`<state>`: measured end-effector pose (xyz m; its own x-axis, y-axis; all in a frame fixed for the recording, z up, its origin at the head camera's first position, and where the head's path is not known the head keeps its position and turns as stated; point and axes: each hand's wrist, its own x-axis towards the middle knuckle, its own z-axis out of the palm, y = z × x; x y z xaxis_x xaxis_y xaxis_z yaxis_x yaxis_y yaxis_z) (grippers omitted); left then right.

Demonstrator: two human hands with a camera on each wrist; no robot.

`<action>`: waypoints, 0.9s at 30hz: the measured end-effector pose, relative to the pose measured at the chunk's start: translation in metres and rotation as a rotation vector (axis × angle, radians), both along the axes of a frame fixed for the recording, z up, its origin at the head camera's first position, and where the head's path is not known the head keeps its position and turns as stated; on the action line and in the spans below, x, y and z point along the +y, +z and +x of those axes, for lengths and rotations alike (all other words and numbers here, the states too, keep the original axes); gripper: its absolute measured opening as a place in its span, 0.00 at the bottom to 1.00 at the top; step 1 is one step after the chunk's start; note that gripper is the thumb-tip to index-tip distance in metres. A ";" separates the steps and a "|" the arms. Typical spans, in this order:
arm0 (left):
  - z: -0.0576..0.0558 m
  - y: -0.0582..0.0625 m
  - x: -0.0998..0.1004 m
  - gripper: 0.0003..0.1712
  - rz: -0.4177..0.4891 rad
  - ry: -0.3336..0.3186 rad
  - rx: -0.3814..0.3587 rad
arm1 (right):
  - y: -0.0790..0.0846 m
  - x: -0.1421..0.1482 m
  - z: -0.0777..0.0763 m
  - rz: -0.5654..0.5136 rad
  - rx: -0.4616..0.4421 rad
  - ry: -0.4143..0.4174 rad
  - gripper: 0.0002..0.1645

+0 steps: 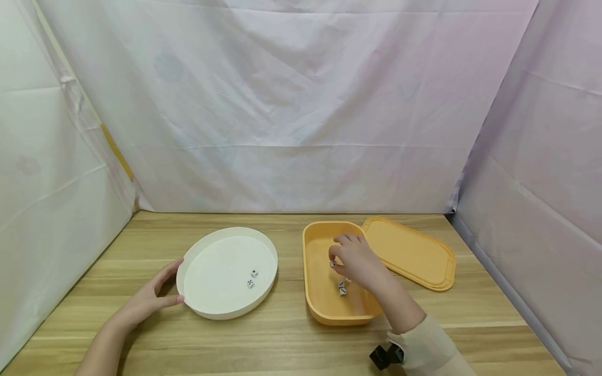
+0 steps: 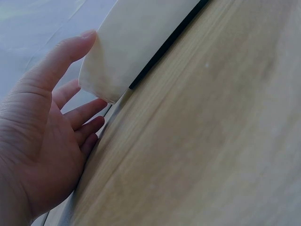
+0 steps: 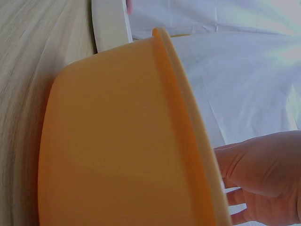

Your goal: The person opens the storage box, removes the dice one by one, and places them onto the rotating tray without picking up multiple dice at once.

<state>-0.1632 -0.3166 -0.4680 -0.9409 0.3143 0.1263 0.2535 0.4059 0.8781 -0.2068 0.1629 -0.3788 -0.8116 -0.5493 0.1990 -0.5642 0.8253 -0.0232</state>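
My left hand (image 1: 149, 300) rests against the near left side of a round white tray (image 1: 213, 274), thumb and fingers spread along its rim. In the left wrist view the thumb touches the tray's wall (image 2: 127, 44). Two white dice, one die (image 1: 254, 273) behind the other die (image 1: 251, 283), lie on the right part of the tray. Over the orange box (image 1: 317, 300), my right hand (image 1: 356, 259) pinches a die (image 1: 333, 263) between thumb and fingers. Below it, several dice (image 1: 342, 292) lie on the box floor, partly hidden by the hand.
An orange lid (image 1: 416, 256) lies flat on the wooden table (image 1: 226, 344), right of the box and partly behind it. White cloth (image 1: 291, 104) hangs at the back and both sides. A black device (image 1: 386, 356) is on the right wrist.
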 end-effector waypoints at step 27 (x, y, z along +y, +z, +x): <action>0.000 0.000 0.001 0.48 0.026 -0.016 0.005 | 0.024 -0.042 0.004 0.019 0.030 0.064 0.04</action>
